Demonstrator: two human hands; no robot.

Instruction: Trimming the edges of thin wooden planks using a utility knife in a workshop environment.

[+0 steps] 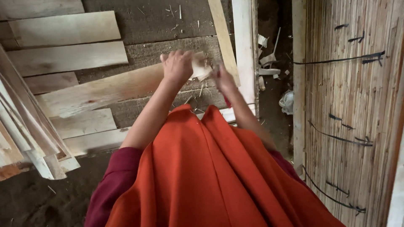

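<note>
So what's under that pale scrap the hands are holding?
Under the pale scrap, held by the left hand with the right hand beside it, lie a long wooden plank and dark ground. The part directly beneath is covered.

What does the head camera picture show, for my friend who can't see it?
A person in an orange cloth holds a pale wood scrap with the left hand, the right hand blurred beside it. Long wooden planks lie on the dark floor, and a reed wall stands at the right.
</note>
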